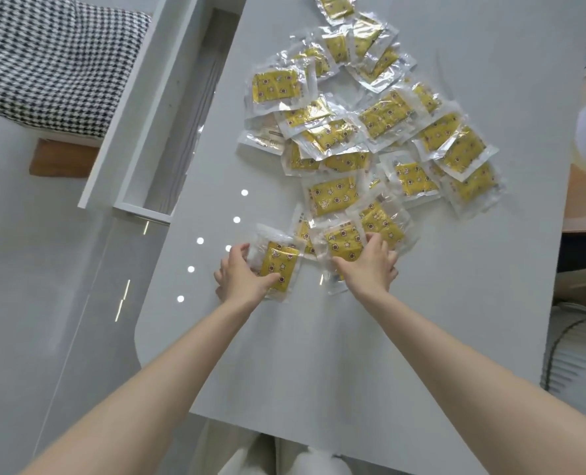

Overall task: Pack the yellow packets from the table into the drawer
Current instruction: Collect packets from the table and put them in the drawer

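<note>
Left hand grips a packet, thumb on top, right of the drawer; farther right of it, right hand curls fingers round a second packet beside the pile

Home-like room, white table, open drawer, houndstooth cushion, glossy floor
</note>
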